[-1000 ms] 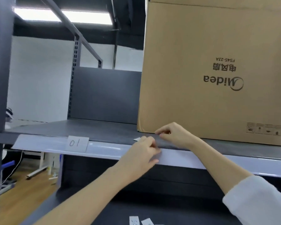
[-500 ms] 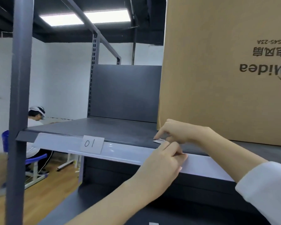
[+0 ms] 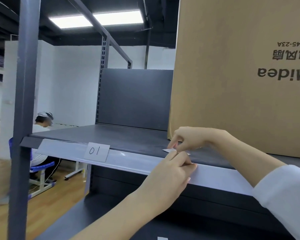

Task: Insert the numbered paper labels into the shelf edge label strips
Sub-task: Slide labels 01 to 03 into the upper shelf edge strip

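A clear plastic label strip [image 3: 137, 161] runs along the front edge of the dark grey shelf [image 3: 128, 137]. One paper label marked "01" [image 3: 96, 152] sits in the strip at the left. A second small white paper label [image 3: 169, 150] lies at the strip's top edge, mostly hidden by my fingers. My right hand [image 3: 190, 138] pinches this label from above and behind. My left hand [image 3: 173, 172] is in front of the strip, fingertips pressed on its top edge right below the label.
A big cardboard box [image 3: 232, 75] stands on the shelf just behind my right hand. A grey upright post [image 3: 24, 101] rises at the left. Another loose paper label [image 3: 162, 238] lies on the lower shelf. A seated person [image 3: 42, 132] is in the background at left.
The view has swung left and moved closer, so the box and shelf shifted right. Both hands stay at the same spot on the strip, still working the second label.
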Available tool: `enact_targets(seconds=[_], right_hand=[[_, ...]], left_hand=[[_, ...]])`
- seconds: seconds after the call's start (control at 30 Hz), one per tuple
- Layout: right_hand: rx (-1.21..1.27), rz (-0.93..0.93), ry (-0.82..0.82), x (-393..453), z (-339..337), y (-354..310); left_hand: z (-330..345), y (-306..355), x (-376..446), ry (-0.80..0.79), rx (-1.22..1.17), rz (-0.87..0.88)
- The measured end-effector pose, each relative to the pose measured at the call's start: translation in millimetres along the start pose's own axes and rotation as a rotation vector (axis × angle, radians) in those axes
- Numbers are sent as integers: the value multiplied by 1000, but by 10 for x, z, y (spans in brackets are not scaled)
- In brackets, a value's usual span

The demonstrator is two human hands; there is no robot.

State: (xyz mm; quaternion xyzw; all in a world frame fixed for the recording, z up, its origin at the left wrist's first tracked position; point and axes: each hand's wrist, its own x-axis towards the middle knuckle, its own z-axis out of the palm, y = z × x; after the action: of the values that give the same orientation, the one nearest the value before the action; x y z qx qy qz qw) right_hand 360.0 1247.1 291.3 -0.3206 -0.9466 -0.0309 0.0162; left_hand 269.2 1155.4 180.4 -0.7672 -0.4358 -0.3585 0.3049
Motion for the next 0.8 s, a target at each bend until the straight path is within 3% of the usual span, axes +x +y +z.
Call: enact_targets(seconds=[0.17,0.33,0.43,0.57,0.8], right_hand=[[28,95,-180,-79,-185,105],[-30,167,-223,-12,-224,175],[85,246,-240,-7,-195,251],[267,187,-54,-166,-150,302],[554,216,476,-834,-102,633]], left_hand=[[2,-2,-2,8,-18,4],[-11,13,-1,6,-28,-13],[-12,16,-2,-12,-12,-17],[-47,31,7,-52,-17,-22],[-18,208,168,-58,-73,-41]])
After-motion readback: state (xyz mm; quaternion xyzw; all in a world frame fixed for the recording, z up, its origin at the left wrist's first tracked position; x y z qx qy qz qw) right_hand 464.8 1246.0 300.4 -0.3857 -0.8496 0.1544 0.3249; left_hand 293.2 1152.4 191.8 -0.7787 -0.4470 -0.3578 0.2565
